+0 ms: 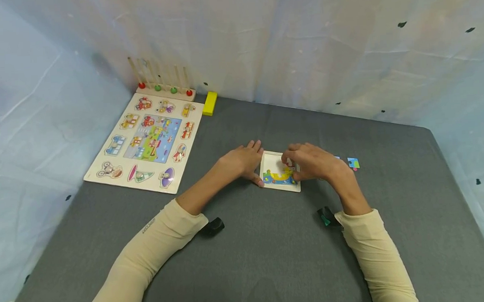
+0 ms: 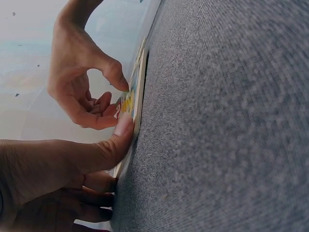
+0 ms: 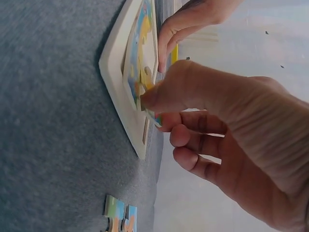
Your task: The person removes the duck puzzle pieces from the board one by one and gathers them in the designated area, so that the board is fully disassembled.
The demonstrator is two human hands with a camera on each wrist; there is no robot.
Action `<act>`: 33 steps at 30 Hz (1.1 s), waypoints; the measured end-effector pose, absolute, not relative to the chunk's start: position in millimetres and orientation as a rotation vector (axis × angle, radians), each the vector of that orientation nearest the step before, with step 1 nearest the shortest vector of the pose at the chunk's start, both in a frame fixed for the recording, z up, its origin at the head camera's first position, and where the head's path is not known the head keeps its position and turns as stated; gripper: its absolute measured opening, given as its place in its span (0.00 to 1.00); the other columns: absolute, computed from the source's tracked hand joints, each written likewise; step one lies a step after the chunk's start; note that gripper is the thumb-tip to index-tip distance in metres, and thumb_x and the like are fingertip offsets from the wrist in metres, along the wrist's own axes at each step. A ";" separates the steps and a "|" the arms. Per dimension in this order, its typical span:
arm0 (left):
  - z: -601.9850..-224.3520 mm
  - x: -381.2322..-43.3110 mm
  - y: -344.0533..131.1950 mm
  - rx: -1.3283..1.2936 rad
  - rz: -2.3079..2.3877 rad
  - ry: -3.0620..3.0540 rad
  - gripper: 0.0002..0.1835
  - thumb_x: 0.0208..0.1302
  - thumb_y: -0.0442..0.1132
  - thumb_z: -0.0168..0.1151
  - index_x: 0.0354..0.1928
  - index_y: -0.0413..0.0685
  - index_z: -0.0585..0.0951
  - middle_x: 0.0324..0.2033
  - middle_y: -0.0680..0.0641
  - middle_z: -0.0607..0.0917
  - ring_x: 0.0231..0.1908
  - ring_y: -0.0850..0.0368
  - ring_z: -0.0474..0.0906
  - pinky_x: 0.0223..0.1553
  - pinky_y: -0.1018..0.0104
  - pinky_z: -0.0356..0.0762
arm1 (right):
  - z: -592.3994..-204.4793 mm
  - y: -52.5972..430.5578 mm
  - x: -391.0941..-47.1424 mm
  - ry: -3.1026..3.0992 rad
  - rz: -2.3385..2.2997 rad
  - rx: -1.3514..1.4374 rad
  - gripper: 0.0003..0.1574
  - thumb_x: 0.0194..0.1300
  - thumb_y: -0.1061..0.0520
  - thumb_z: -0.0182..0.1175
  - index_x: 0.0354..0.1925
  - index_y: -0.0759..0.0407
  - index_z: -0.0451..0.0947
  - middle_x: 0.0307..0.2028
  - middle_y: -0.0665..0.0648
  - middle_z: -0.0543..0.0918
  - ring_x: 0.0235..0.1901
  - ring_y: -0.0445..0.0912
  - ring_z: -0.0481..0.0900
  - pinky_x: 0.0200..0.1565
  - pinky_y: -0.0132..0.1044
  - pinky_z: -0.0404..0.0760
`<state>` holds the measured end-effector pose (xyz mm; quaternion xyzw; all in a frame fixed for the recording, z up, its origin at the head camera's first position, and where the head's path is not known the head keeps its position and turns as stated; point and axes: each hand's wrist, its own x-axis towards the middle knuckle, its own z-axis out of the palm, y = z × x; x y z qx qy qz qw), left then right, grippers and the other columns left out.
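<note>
Evidently, left grip (image 1: 242,163): lying apart, bracing the tray (image 1: 282,189).
Right grip (image 1: 313,160): pinching a puzzle piece (image 3: 154,119), perhaps aligning it.
Loose pieces (image 1: 353,162): lying handily rightward of it.

1. Your left forearm (image 1: 156,238) reaches forward and slants inward.
2. Your left hand (image 1: 242,162) keeps its back upward, fingers extended, thumb spread well apart from them.
3. Your right forearm (image 1: 374,253) angles forward and inward.
4. Your right hand (image 1: 315,162) bends leftward, thumb and forefinger pinching.
</note>
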<state>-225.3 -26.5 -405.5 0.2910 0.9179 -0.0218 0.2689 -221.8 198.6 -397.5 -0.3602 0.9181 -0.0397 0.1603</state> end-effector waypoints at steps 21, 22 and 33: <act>-405.3 -224.3 -22.9 0.779 -0.085 2.484 0.53 0.73 0.66 0.58 0.83 0.37 0.49 0.84 0.36 0.43 0.85 0.41 0.40 0.83 0.46 0.55 | -357.5 248.2 -215.6 2.663 -0.301 -0.819 0.23 0.62 0.62 0.67 0.57 0.59 0.83 0.48 0.57 0.83 0.44 0.51 0.82 0.44 0.48 0.82; -405.3 -224.6 -23.2 0.779 -0.081 2.481 0.53 0.73 0.66 0.57 0.83 0.37 0.49 0.84 0.36 0.43 0.85 0.41 0.40 0.83 0.46 0.55 | -355.1 254.7 -214.1 2.668 -0.290 -0.808 0.23 0.62 0.62 0.68 0.57 0.59 0.83 0.48 0.57 0.83 0.44 0.51 0.82 0.45 0.49 0.82; -405.4 -224.6 -25.8 0.783 -0.056 2.468 0.54 0.74 0.66 0.57 0.83 0.37 0.47 0.84 0.36 0.42 0.85 0.41 0.38 0.83 0.45 0.53 | -358.2 323.2 -201.4 2.686 -0.196 -0.619 0.22 0.61 0.63 0.69 0.55 0.64 0.82 0.46 0.61 0.85 0.43 0.54 0.83 0.44 0.54 0.83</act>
